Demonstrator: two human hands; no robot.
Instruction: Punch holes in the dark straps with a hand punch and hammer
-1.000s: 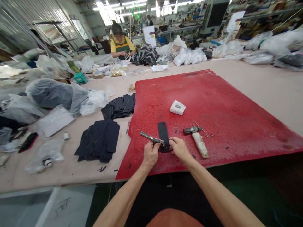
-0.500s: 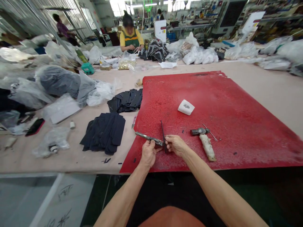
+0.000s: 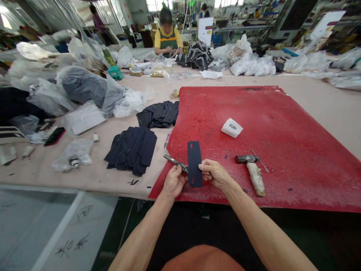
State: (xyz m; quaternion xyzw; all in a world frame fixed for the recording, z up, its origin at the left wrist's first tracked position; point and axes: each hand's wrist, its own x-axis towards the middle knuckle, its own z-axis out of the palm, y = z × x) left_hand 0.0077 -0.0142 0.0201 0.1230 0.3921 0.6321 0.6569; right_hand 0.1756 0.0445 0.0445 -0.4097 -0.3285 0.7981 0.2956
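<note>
My right hand (image 3: 214, 173) pinches the edge of a flat dark navy piece (image 3: 194, 160) with rounded corners, held upright above the red mat (image 3: 270, 120). A slot shows near each end of it, with red visible through. In my left hand (image 3: 172, 183) is a slim metal punch (image 3: 172, 160), pointing away to the left. Its near end meets or lies behind the dark piece; I cannot tell which. To the right on the mat lies a hammer (image 3: 255, 178) with a wrapped pale handle, a thin metal pin (image 3: 262, 163) beside its head.
A white block (image 3: 231, 128) with a grey smudge sits on the mat. Left of it are a stack of dark pieces (image 3: 132, 150) and a looser pile (image 3: 159, 114). Plastic bags (image 3: 84, 86) crowd the left. A person (image 3: 168, 35) sits across the table.
My right hand has turned the dark piece from edge-on to face-on, so its broad side and slots show. The whole view has shifted slightly, moving the scene rightward.
</note>
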